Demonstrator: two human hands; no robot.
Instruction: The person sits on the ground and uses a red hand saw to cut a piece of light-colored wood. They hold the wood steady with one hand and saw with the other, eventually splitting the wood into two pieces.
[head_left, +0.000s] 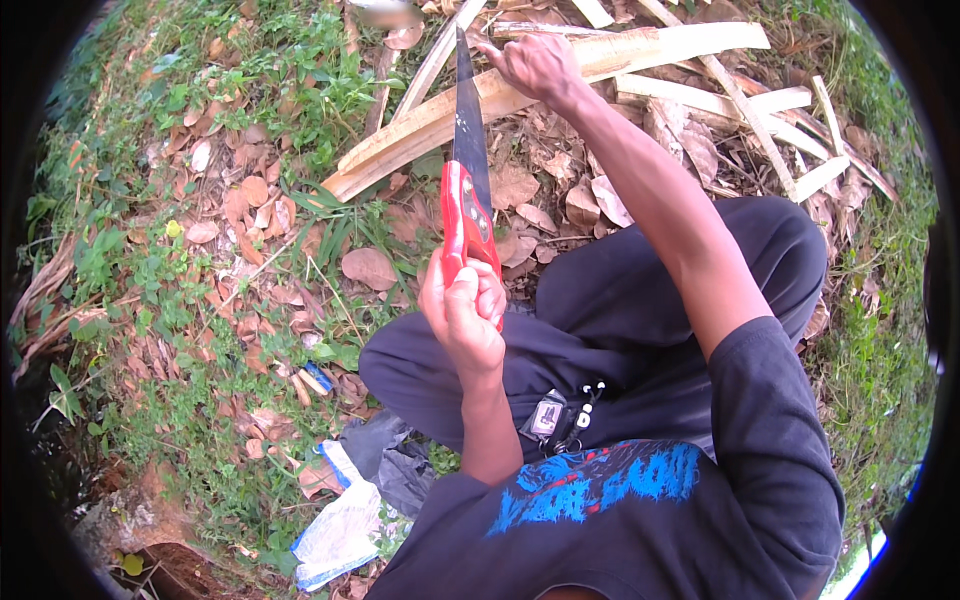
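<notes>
My left hand (467,312) is closed round the red handle of a hand saw (469,135), whose dark tapered blade points upward, away from me. Past the blade's upper half lies a long split piece of pale wood (610,57), running from left of the blade to the upper right. My right hand (541,67) reaches over that wood, its fingertips close to the saw's tip. A finger and the thumb look apart there, with nothing visible between them. Whether they touch the blade cannot be made out.
More pale wood strips (740,95) lie crossed at the upper right. On the grass to my left are a white plastic bag (340,535), a dark grey bag (385,455) and a small blue object (316,378). Dry leaves (369,268) cover the ground before my crossed legs (620,300).
</notes>
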